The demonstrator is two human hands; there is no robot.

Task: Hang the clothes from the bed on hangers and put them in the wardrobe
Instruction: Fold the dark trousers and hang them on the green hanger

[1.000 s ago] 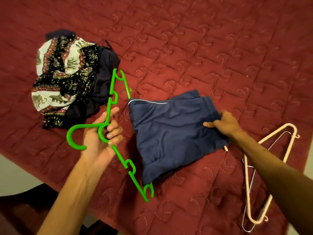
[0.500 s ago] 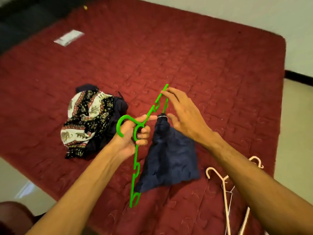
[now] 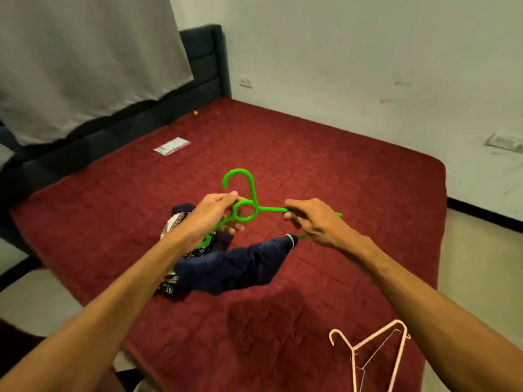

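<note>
Just above the bed (image 3: 353, 176), with its quilted dark-red cover, two hands hold one green plastic hanger (image 3: 252, 193) upright. Its rounded hook points up, and a moulded ring sits below the hook. The left hand (image 3: 210, 213) has thumb and fingers pinched on the ring and the hanger's left shoulder. The right hand (image 3: 314, 222) has its fingers curled round the right shoulder.

One pair of navy shorts (image 3: 232, 270), smooth cloth with a thin pale edging, is bunched along the hanger's lower bar and sags beneath the hands; whether it touches the cover I cannot tell. Behind the left forearm lies one crumpled heap of clothes (image 3: 169, 226), a black-and-cream print mixed with dark fabric.

Near the right forearm two more hangers lie on the bed: one cream plastic hanger (image 3: 398, 357) and one thin wire hanger (image 3: 377, 350) within its outline. One small flat packet (image 3: 171, 145) lies near the dark padded headboard (image 3: 203, 60).
</note>
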